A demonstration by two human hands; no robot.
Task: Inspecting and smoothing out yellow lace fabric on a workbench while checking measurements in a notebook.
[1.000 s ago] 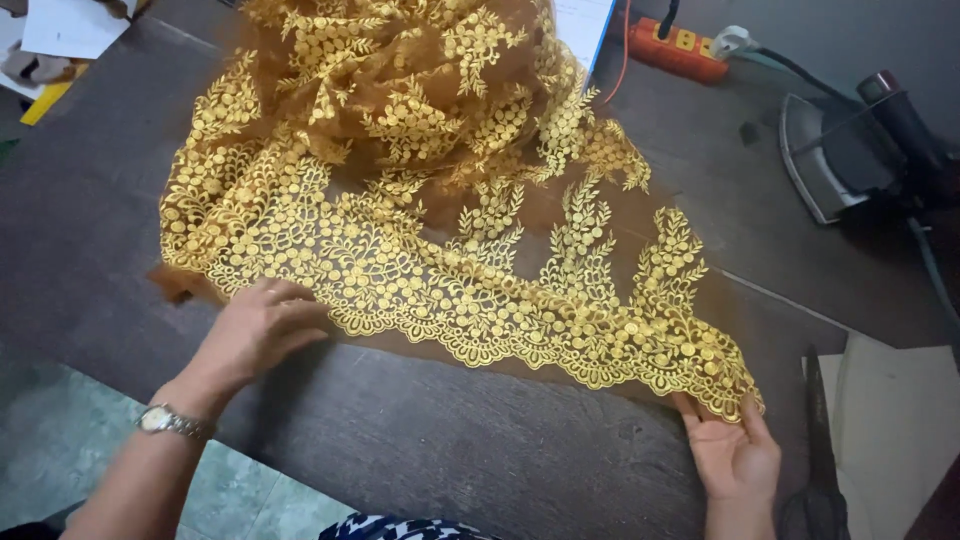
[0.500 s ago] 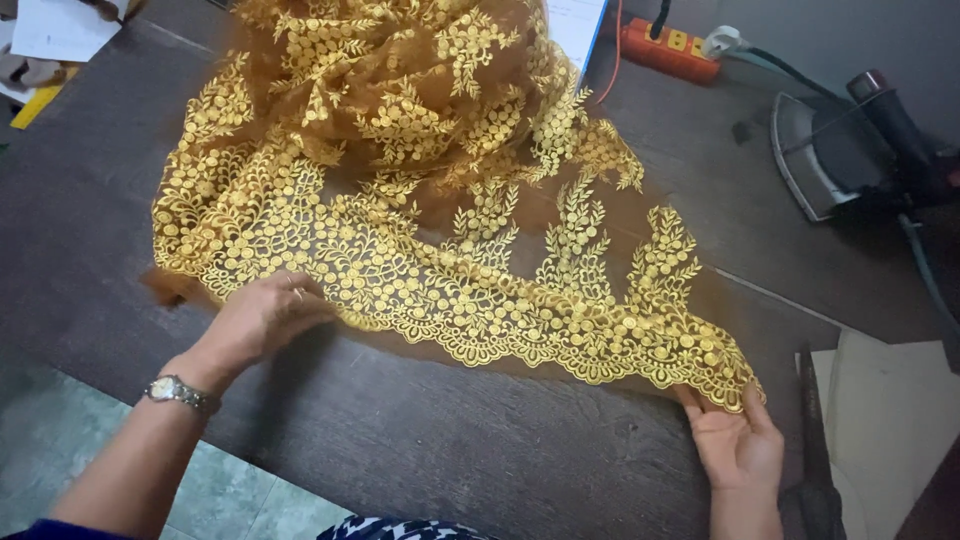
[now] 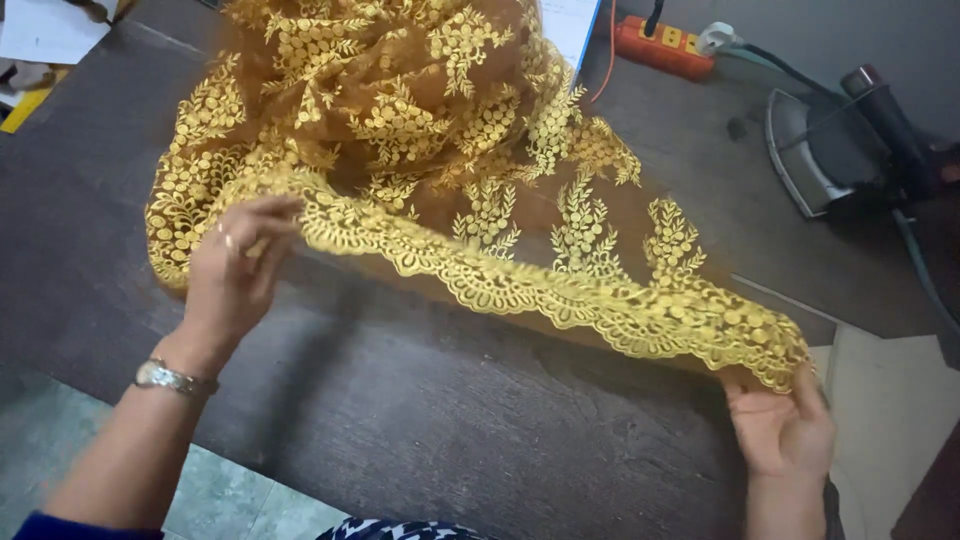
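We see a dark surface [image 3: 420, 400] with an orange power strip [image 3: 665, 47] at its far edge and a white plug [image 3: 718, 38] in it. To the right an iron [image 3: 845, 140] rests. White papers [image 3: 45, 30] lie far left.

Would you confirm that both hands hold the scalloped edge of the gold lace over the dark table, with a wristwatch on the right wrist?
Not quite: the wristwatch is on the left wrist, as the head view shows. The rest stands: the left hand and right hand both hold the scalloped edge of the gold lace over the dark table.
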